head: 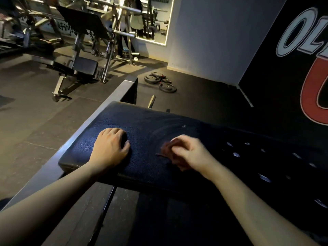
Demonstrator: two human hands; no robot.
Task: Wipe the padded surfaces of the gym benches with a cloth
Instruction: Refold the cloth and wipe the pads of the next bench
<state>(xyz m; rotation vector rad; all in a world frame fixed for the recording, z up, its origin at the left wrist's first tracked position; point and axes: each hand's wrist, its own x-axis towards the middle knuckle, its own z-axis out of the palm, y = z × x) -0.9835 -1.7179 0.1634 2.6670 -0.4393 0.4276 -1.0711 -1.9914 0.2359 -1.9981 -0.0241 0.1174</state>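
Note:
A dark blue padded bench surface (147, 128) lies right in front of me, with faint curved wipe streaks across its middle. My left hand (111, 147) rests on the pad's left part, fingers slightly bent, holding nothing. My right hand (188, 151) grips a dark reddish cloth (168, 151), bunched under its curled fingers and pressed onto the pad. The pad's right part is dark and dotted with small bright marks.
A grey metal frame rail (92, 121) runs along the pad's left side. Several weight plates (159, 81) lie on the rubber floor beyond. Another bench (83, 66) and racks stand at the back left. A black wall with large lettering (301, 68) rises on the right.

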